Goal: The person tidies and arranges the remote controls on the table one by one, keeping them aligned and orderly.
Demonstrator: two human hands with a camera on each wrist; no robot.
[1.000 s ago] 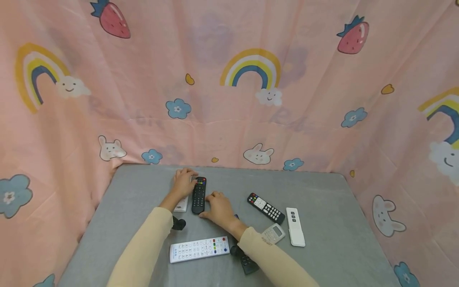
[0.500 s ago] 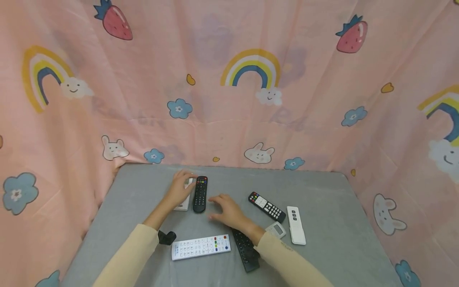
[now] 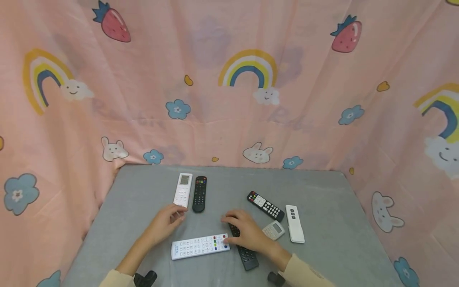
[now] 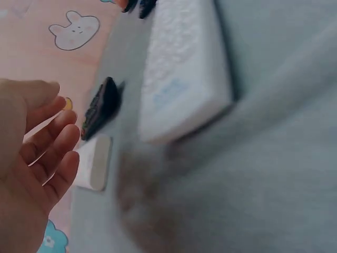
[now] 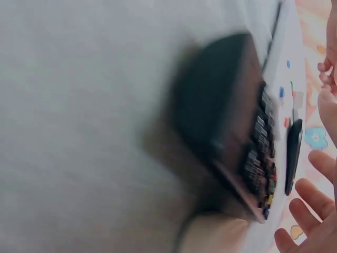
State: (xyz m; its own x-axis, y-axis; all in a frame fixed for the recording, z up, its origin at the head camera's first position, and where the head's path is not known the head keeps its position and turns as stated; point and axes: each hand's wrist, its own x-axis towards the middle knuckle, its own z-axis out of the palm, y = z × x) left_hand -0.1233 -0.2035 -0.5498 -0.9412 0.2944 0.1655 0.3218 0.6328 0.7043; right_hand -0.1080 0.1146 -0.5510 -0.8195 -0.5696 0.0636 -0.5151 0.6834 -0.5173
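Note:
Just below a white remote control with a small screen (image 3: 183, 189), my left hand (image 3: 161, 227) hovers with loosely bent fingers and nothing in them. A slim black remote (image 3: 199, 194) lies parallel to that white one. My right hand (image 3: 251, 235) is over a larger black remote (image 3: 247, 257), hiding its middle, and the thumb overlaps the right end of a long white remote (image 3: 199, 247). In the right wrist view the fingers (image 5: 310, 203) are spread and hold nothing. The left wrist view has the left hand (image 4: 37, 158) empty beside the long white remote (image 4: 181, 68).
Right of my right hand lie a black remote with white buttons (image 3: 265, 206), a small grey remote with a screen (image 3: 273, 230) and a narrow white remote (image 3: 295, 224). A pink patterned curtain (image 3: 215, 135) hangs behind and beside the grey table (image 3: 322, 191).
Both hands have drawn back from the slim black remote toward the person, uncovering the white remote with the screen. The right hand has come over the larger black remote.

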